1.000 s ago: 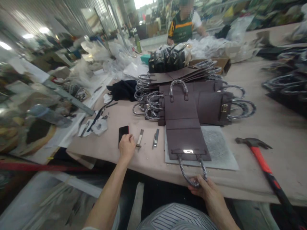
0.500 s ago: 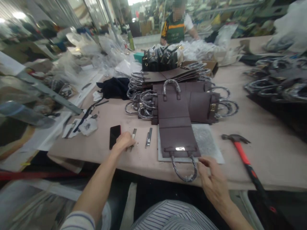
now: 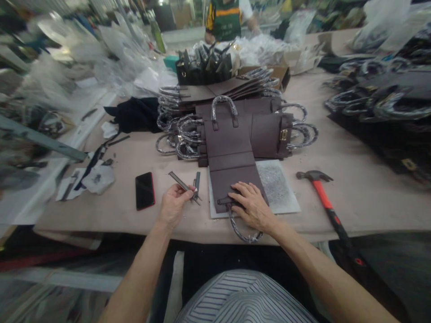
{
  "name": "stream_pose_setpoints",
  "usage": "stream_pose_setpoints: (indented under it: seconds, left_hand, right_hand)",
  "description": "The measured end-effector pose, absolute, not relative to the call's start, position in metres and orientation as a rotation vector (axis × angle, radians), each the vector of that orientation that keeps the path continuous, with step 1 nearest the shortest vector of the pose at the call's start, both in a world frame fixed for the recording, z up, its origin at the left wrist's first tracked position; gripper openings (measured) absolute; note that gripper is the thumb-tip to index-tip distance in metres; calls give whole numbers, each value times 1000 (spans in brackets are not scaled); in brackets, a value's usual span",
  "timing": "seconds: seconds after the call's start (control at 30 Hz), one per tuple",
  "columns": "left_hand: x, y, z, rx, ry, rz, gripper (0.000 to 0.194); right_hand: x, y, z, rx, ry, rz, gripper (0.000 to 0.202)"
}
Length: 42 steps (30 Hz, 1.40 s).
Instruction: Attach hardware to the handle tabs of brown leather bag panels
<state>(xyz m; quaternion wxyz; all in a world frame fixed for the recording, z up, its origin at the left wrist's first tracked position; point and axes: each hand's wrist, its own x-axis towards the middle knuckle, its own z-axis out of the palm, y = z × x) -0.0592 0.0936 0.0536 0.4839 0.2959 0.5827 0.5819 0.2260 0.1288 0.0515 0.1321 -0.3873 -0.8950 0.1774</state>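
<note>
My left hand (image 3: 173, 204) pinches a slim metal caliper-like tool (image 3: 181, 181), raised at a slant with short prongs at its near end. Just behind those prongs, a flat grey metal piece (image 3: 197, 178) lies on the table, partly hidden. My right hand (image 3: 251, 204) rests spread on the near end of a dark brown leather bag panel (image 3: 227, 148), covering part of its closure strip. One plastic-wrapped handle (image 3: 240, 231) hangs over toward the table edge, and another wrapped handle (image 3: 224, 102) stands at the panel's far end. A grey slab (image 3: 281, 188) lies beneath the panel.
A hammer (image 3: 323, 193) with a red and black grip lies at right, its handle past the edge. A phone (image 3: 144, 190) is at left. Stacked bag pieces (image 3: 269, 134) are behind the panel, and more (image 3: 397, 94) lie at far right. A person (image 3: 224, 20) stands across the table.
My left hand has picked up the metal tool and moved it toward the panel. My right hand has shifted from beside the handle onto the panel. The view has turned slightly right.
</note>
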Motion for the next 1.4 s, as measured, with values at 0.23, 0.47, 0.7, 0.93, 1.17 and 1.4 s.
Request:
stream_pose_setpoints:
  seconds: [0.23,0.47,0.7,0.93,1.17,1.4]
  left_hand:
    - [-7,79,27,863,1381,1554,36]
    - [12,73,27,1227,1341,1639,19]
    - [17,67,14,1360,1357,1691,15]
    - [19,67,13,1408,1334,1696,16]
    - [19,68,12,1454,1345,1682,16]
    - [21,68,14,1620,1377,1680,16]
  right_hand:
    - [231,131,46,-1111,-2570,571,43]
    - [229,131,45,-1127,-2552,570,43]
    - [228,131,45,-1138,-2541,582,43]
    - [228,131,44,-1148,-2528,604,44]
    - [229,131,43,-1137,-2526,601,42]
    - [229,130,43,-1141,-2525,598,42]
